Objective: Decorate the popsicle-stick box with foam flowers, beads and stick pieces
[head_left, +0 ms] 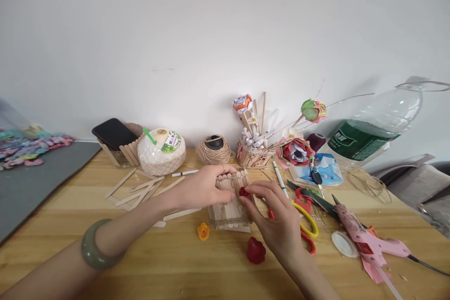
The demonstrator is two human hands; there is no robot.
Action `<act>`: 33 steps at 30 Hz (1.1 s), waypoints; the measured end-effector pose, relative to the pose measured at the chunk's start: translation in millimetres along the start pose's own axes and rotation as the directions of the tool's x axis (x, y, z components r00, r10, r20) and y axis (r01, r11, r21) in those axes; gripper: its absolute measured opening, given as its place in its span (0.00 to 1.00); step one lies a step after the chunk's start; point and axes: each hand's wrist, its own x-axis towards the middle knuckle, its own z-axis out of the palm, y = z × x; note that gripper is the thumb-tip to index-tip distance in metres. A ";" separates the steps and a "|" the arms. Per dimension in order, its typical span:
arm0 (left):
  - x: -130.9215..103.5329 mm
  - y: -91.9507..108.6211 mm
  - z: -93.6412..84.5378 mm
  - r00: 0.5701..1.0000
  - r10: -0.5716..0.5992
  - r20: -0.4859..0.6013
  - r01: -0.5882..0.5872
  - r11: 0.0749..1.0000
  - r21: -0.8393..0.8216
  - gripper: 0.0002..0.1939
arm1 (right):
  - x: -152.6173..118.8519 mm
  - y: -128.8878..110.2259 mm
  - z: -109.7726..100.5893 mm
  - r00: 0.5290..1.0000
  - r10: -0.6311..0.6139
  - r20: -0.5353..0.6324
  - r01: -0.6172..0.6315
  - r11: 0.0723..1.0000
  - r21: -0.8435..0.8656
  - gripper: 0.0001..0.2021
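Note:
A small panel of wooden craft sticks (225, 212), with twine along its top and bottom, lies at the centre of the table. My left hand (213, 186) is closed around its upper left part, thumb on the front face. A small dark red paper rose (243, 191) is pinched between the thumb and fingers of my right hand (272, 206), against the panel's right side. Below sit a yellow paper rose (203, 231) and a larger red paper flower (256, 250), both untouched.
Loose sticks (140, 192), a wrapped coconut (161, 152), a twine ball (213, 149) and a flower holder (255, 155) stand behind. Scissors (309, 225), a pink glue gun (372, 243) with its cord and a large bottle (372, 131) are on the right.

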 end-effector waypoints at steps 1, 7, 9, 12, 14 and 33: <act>0.6 0.9 -0.9 1.000 0.012 0.010 -0.012 1.000 -0.018 0.21 | 0.1 -0.2 -0.7 1.000 -0.013 0.013 0.013 1.000 -0.001 0.09; 5.5 1.3 -4.8 0.999 -0.021 0.041 0.026 0.992 -0.125 0.13 | -0.8 -1.3 -3.4 1.000 0.006 0.024 -0.006 1.000 0.005 0.10; 6.3 -1.7 -4.7 0.999 0.005 0.047 0.001 0.992 -0.127 0.12 | -0.4 -2.2 -4.1 0.999 0.045 0.023 -0.046 0.999 0.022 0.08; 6.8 -5.6 -4.3 0.998 0.041 0.037 -0.037 0.992 -0.117 0.13 | 0.6 -4.6 -5.9 0.998 0.064 0.017 -0.064 0.998 0.025 0.07; 7.1 -6.1 -4.4 0.998 0.049 0.031 -0.046 0.994 -0.102 0.14 | 0.7 -6.5 -6.9 0.999 0.034 0.018 -0.034 0.999 -0.005 0.07; 5.0 8.4 6.3 0.996 -0.034 -0.078 0.040 0.996 0.079 0.24 | -4.5 -4.0 -6.5 0.982 0.113 0.152 -0.112 0.994 -0.013 0.09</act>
